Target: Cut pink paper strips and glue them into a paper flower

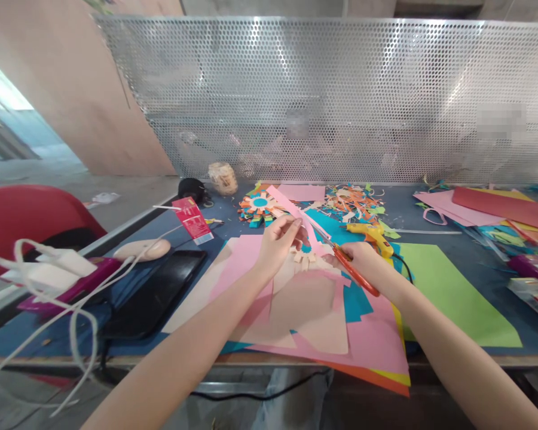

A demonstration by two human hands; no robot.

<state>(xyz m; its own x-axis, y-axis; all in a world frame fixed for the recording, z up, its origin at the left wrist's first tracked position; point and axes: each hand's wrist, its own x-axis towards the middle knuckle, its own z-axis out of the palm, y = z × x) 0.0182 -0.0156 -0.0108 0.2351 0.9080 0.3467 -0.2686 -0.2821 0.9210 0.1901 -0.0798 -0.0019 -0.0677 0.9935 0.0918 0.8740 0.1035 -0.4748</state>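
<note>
My left hand [281,237] pinches a long pink paper strip [291,210] that slants up to the far left. My right hand [363,261] grips orange-handled scissors [352,269], and the blades meet the strip near its lower end. Under both hands lies a stack of paper sheets [314,316] in pink, beige, blue and orange, with small beige cut pieces [303,255] on top. A yellow glue gun [370,234] rests just beyond my right hand.
A perforated metal screen [323,95] closes the back of the table. A paper flower [260,209] and scraps [354,200] lie behind the sheets. Green sheet [452,295] and more paper [488,206] at right. Black tablet [161,292], red box [192,220], white cables [49,269] and red chair [31,215] at left.
</note>
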